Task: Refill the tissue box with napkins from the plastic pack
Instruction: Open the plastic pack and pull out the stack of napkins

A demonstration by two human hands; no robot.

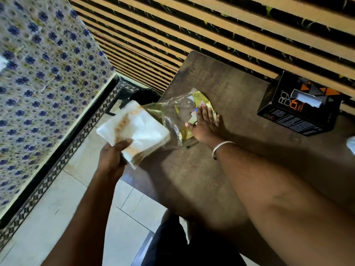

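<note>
So, one stack of napkins (137,129) is in my left hand (113,156), fingers curled under it and thumb clamped on top. It's a white stack with an orange-brown print along one side, a bit blurry, so I can't count the sheets. It hangs just off the left edge of the table (221,169), over the floor tiles, with its far end at the open mouth of the plastic pack (179,112).

That pack is one clear bag with yellow printing, lying crumpled on the table. My right hand (205,122) is spread flat on top of it, palm down, fingers straight, pressing it to the tabletop rather than gripping it. One silver bangle (221,149) sits on that wrist.

One tissue box (296,108), black with orange triangles and white lettering, stands on the table well to the right of the pack, by the slatted wall (211,25). One white tissue (309,100) pokes out of its slot.

Left of the table, down on the floor, there's one dark round bin (145,96), partly hidden behind the napkins.
</note>
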